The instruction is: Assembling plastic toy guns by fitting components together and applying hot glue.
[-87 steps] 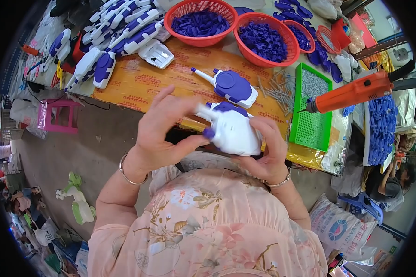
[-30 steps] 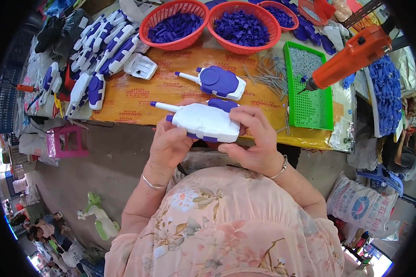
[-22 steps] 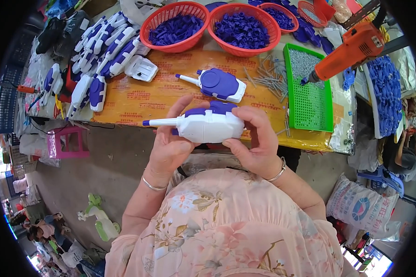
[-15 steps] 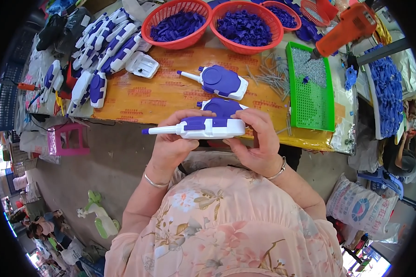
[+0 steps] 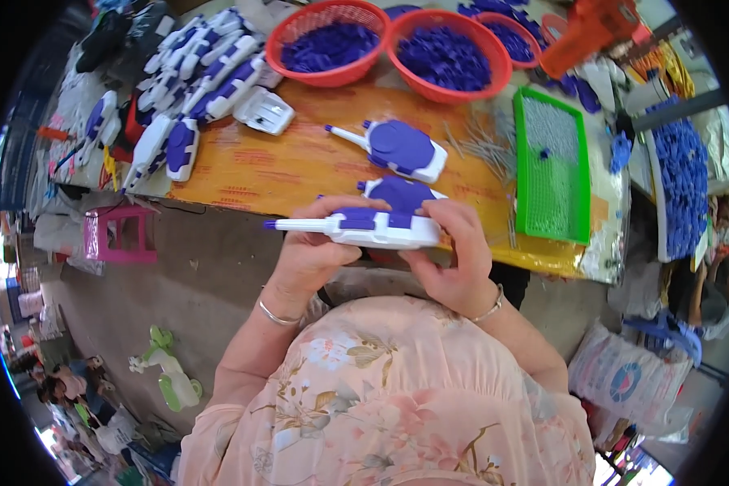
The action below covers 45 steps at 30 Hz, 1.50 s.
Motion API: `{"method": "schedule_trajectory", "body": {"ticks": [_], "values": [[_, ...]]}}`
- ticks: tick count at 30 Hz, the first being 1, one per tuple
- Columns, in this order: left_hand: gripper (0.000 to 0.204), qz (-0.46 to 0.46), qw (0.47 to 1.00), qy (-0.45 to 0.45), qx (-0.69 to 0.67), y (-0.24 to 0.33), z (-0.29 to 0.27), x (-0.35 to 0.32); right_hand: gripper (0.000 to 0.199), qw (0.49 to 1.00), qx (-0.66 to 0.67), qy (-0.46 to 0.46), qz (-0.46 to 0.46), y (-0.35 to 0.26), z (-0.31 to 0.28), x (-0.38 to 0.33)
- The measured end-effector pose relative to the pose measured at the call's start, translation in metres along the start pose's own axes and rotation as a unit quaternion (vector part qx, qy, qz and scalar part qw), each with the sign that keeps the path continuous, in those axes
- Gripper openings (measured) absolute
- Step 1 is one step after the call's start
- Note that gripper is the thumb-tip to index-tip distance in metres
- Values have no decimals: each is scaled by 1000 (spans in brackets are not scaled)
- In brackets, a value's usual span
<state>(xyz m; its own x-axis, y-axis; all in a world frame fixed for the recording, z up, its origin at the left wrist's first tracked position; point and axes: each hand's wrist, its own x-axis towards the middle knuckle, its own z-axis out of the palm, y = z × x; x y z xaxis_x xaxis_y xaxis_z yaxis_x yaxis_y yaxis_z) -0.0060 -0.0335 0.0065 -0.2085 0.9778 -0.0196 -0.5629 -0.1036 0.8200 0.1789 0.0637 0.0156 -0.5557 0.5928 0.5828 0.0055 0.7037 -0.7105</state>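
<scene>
Held level in front of me is a white-and-purple plastic handset [image 5: 385, 231], shaped like a walkie-talkie, with a long white stem tipped in purple pointing left. My left hand [image 5: 309, 263] is closed on its stem end, thumb below and fingers above. At its wide end, my right hand [image 5: 462, 257] pinches it between thumb and fingers. Just beyond lies a similar handset [image 5: 395, 191], partly hidden by the held one. Farther back another handset [image 5: 401, 148] rests flat on the table, purple face up.
Red baskets [image 5: 330, 80] of purple parts stand at the back. Left of them are piled handsets [image 5: 206, 69] and a white shell [image 5: 265, 111]. Grey pins [image 5: 486, 151] lie beside a green tray [image 5: 530, 223] of small metal pieces. Above the tray is an orange power tool [image 5: 589, 36].
The table and its contents have shifted slightly right and down in view. Both hands keep the same hold on the handset, which now appears a little farther right.
</scene>
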Motion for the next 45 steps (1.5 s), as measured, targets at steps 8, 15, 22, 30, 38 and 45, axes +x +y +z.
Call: {"method": "schedule_trajectory", "body": {"ticks": [8,15,22,30,38,45], "values": [[48,-68,995,58,-43,6,4,-3,79,992,-86,-94,-25,4,3,19],[34,94,884,249,384,45,-63,-13,74,958,-262,-118,10,25,4,36],[49,198,521,454,696,94,-167,1,66,979,-202,-41,4,11,3,36],[61,98,551,457,691,109,-192,6,53,983,-180,-9,22,5,-2,22],[53,80,745,422,510,116,-117,-47,40,986,-165,5,26,5,-5,17],[73,124,974,185,45,75,-69,-62,34,998,-50,25,-16,-4,-4,13]]}}
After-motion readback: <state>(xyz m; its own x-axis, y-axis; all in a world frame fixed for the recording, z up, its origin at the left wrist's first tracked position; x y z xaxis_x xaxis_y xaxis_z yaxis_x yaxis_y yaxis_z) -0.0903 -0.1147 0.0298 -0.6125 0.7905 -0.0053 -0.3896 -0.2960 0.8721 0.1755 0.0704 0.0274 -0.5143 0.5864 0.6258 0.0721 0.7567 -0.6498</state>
